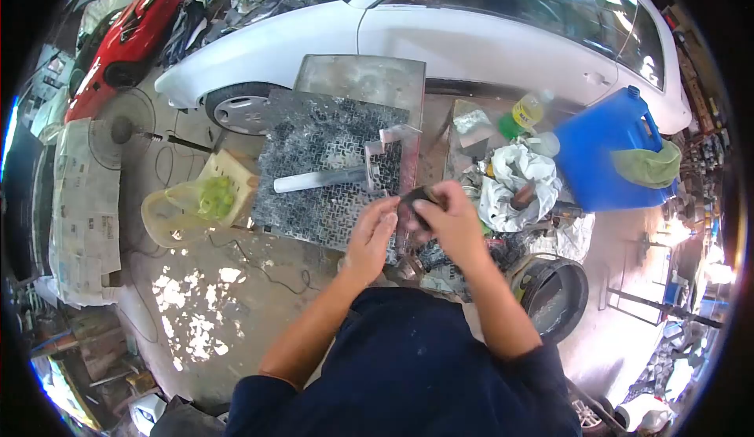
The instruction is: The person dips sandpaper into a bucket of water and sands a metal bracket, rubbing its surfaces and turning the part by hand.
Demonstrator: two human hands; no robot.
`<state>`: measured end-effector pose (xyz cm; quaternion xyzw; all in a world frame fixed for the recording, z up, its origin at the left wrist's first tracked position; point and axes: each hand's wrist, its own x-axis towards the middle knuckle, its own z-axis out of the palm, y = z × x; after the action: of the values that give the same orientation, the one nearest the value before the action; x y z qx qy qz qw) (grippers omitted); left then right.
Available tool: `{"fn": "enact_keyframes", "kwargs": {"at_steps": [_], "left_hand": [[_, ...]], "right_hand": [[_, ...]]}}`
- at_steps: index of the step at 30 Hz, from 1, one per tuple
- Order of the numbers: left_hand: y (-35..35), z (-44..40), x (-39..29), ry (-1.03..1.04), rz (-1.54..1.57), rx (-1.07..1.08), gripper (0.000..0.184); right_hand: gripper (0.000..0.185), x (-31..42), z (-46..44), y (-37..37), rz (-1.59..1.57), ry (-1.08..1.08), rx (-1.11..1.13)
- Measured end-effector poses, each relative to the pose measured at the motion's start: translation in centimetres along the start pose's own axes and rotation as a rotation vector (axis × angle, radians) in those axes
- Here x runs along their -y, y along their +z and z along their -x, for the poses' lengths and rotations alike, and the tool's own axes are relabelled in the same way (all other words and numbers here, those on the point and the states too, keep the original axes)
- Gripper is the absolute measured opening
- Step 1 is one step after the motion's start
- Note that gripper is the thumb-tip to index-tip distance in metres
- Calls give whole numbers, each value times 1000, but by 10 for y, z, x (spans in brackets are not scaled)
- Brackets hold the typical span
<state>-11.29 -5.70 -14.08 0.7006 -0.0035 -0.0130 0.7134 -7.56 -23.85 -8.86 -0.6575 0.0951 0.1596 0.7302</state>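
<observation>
A small dark piece [414, 203], perhaps folded sandpaper though its kind is not clear, is between my two hands over the near right edge of the worktable. My right hand [452, 221] grips it, thumb and fingers closed round its right side. At its left edge, my left hand [371, 239] has its fingers pressed together on it. Beyond them, on the table's speckled black patterned mat [306, 142], lies a long white and grey part [318, 179] with an angular bracket-like end at the right. Neither hand touches that part.
A white car [487, 48] stands behind the table. To the right are a blue jerrycan [601, 154], a green-and-yellow bottle [522, 115], crumpled white paper [510, 201] and a black bucket [580, 292]. Leftward stand a yellowish tub [161, 221] and a fan [122, 129]; a cable crosses the floor.
</observation>
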Motion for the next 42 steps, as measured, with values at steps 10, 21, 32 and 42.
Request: {"fn": "enact_keyframes", "kwargs": {"at_steps": [10,21,32,42], "left_hand": [[5,10,-24,-139,201,-237,26],[-29,-40,-14,-182,-357,-136,25],[-24,-51,5,-177,-633,-22,25],[-5,-46,6,211,-853,-149,19]], "right_hand": [[46,-34,13,47,485,-605,83],[50,-50,-26,-3,796,-585,-152],[21,-67,-51,-1,736,-511,48],[24,-71,-53,-1,723,-555,24]]}}
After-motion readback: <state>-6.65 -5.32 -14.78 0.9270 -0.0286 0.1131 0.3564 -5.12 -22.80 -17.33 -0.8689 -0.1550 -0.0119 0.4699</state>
